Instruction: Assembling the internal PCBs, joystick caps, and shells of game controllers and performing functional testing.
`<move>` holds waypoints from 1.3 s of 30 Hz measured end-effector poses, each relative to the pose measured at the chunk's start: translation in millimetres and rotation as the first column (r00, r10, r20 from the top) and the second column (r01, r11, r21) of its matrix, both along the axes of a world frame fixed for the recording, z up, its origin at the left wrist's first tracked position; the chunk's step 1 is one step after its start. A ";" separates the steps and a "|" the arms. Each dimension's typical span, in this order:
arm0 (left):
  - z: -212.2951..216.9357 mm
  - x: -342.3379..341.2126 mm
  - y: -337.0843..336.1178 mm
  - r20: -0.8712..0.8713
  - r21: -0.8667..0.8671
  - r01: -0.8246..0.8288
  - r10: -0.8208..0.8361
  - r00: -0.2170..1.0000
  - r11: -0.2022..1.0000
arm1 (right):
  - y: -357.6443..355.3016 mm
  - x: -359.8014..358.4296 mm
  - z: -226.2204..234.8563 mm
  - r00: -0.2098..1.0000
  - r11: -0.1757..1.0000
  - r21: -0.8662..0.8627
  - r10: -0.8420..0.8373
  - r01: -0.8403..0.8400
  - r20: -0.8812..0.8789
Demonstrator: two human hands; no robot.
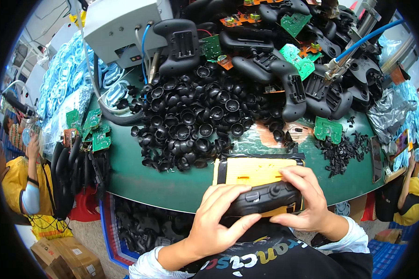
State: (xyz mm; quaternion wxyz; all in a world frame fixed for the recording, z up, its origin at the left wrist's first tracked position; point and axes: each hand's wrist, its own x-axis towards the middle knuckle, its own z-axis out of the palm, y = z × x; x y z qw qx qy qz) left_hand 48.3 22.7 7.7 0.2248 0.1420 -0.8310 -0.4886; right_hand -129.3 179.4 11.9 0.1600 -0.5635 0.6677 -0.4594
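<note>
A black game controller [264,197] with a thumbstick knob lies level between my hands at the table's near edge. My left hand [217,217] wraps its left end, fingers along the far side and thumb along the near side. At the other end, my right hand [308,199] is closed round it, index finger bent over the far edge. Beneath the controller is a yellow pad [253,168] edged with black tape. The controller's underside is hidden. Just beyond the pad spreads a heap of round black cup-shaped caps [191,118].
Black controller shells [295,93] and green circuit boards [328,129] pile up at the back right. Small black parts [342,156] and a phone [375,159] lie right. A grey machine box [121,30] stands back left. A blue crate [108,228] sits below. People in yellow [28,186] work on both sides.
</note>
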 end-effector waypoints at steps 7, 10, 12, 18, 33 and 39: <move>-12.4 -10.6 13.9 -0.148 -0.059 -0.022 0.013 0.989 0.998 | -14.9 5.2 -1.1 0.999 0.994 -0.100 0.043 -0.043 -0.007; -11.7 -13.0 13.8 -0.182 -0.112 -0.041 0.020 0.983 0.993 | -14.5 5.2 -1.2 0.999 0.993 -0.114 0.035 -0.037 -0.012; -11.1 -12.3 11.6 -0.161 -0.087 -0.029 0.015 0.987 0.996 | -13.5 0.0 0.2 0.997 0.995 -0.070 0.073 -0.071 0.016; 0.3 -9.4 -0.9 0.051 0.631 -0.139 0.138 0.989 0.763 | -9.6 -3.2 15.5 0.963 0.977 -0.075 0.181 -0.199 -0.197; -0.2 -2.8 -9.8 -0.043 -0.280 -0.007 -0.005 0.999 0.960 | -18.1 -28.1 -9.9 0.979 0.980 -0.030 0.193 -0.195 -0.059; 3.0 -1.2 -3.0 -0.094 -0.335 -0.155 0.130 0.987 0.929 | -24.4 -25.0 -7.3 0.925 0.996 -0.030 0.093 -0.088 0.369</move>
